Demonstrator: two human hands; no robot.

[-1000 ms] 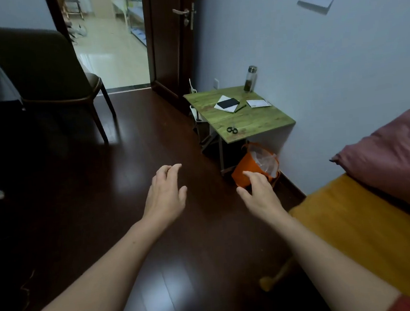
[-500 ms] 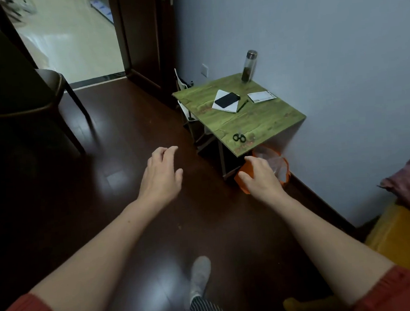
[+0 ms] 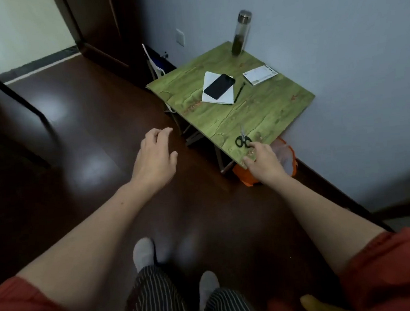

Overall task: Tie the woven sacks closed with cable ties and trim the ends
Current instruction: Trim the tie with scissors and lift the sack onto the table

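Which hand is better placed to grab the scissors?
Right. The right hand is at the table's near corner, fingertips just short of the scissors. The left hand hangs open over the floor, off to the table's side.

Scissors [image 3: 243,140] on table [image 3: 276,109], near edge

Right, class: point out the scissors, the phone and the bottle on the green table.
scissors [image 3: 243,141]: head view, black handle loops.
phone [image 3: 219,86]: head view, middle of dark screen.
bottle [image 3: 241,33]: head view, middle of body.
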